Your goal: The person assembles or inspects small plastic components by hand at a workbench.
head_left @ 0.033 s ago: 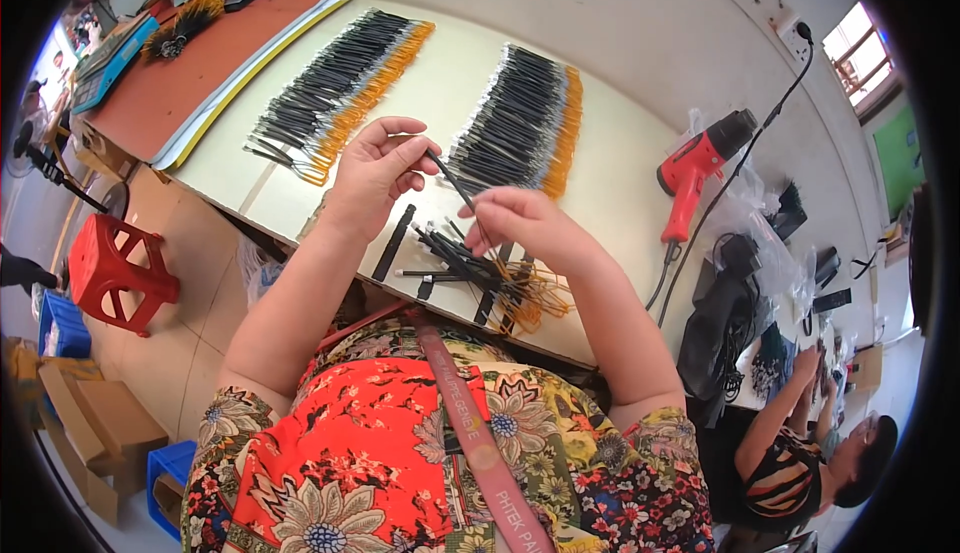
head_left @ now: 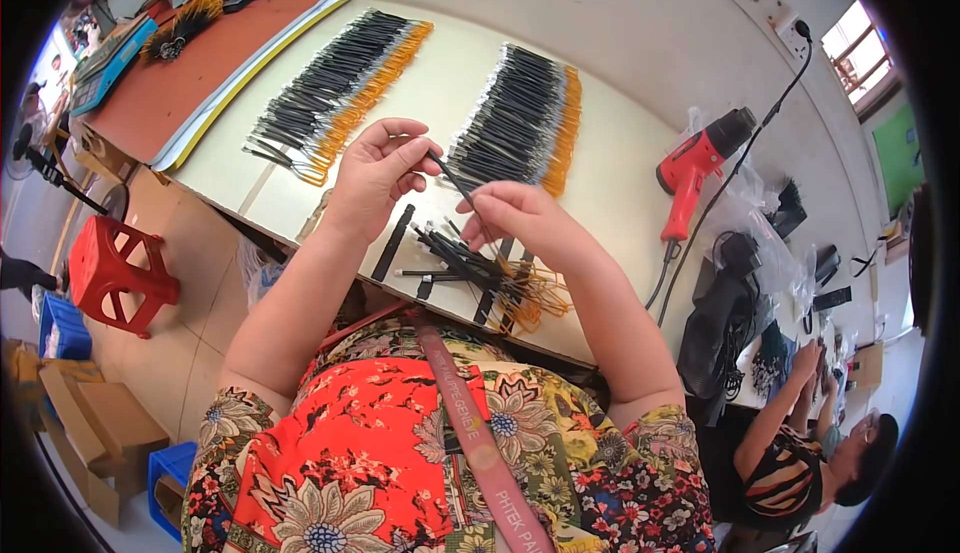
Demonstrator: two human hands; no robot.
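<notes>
My left hand (head_left: pixel 378 175) pinches the upper end of a thin black cable (head_left: pixel 450 175) between thumb and fingers. The cable slants down to my right hand (head_left: pixel 515 218), whose closed fingers grip its lower part. Just below the right hand lies a loose pile of similar black cables (head_left: pixel 470 265) with white tips and tangled orange wire ends (head_left: pixel 535 298). Beyond my hands, two neat rows rest on the table: a left row of black cables (head_left: pixel 335 78) and a right row of black cables (head_left: pixel 510 103), both with orange loops along their right side.
A red heat gun (head_left: pixel 690 178) lies at the table's right, its cord trailing nearby. Dark strips (head_left: pixel 394 243) mark the pale tabletop (head_left: pixel 625 138). A red-brown mat (head_left: pixel 235 48) covers the far left. A red stool (head_left: pixel 120 273) stands left; another person (head_left: pixel 800 453) sits at right.
</notes>
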